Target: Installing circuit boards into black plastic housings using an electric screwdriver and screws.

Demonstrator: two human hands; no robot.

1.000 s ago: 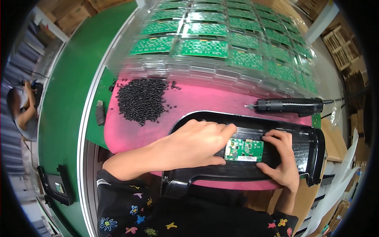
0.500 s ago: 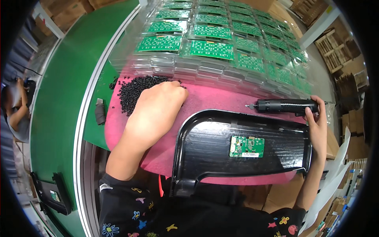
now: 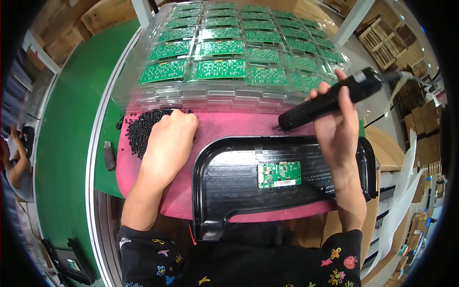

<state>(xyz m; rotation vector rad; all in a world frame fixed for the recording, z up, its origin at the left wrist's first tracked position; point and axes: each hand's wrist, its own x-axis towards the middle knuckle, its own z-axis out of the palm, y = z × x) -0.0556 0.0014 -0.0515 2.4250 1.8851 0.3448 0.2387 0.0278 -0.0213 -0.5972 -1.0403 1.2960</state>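
Observation:
My right hand point(image 3: 337, 126) is wrapped round a black electric screwdriver point(image 3: 330, 101), raised above the pink mat with its tip pointing left and down. My left hand point(image 3: 170, 141) is closed, knuckles up, at the right edge of a heap of small black screws point(image 3: 138, 135); its fingertips are hidden, so anything in them does not show. In front of me lies a black plastic shell point(image 3: 229, 179), open side up, with a small green circuit board point(image 3: 279, 175) inside it.
Behind the pink mat point(image 3: 229, 117) stand stacked clear plastic trays point(image 3: 201, 91) holding several green circuit boards. A dark grey wrapped object point(image 3: 109, 157) rests left of the mat. Along the left runs a green conveyor point(image 3: 62, 143) carrying another black shell point(image 3: 71, 263). A person point(image 3: 19, 162) sits beyond it.
My right hand has lifted the screwdriver off the mat and brought it left, tilting its tip down. My left hand stays closed by the screws. The whole view has shifted slightly.

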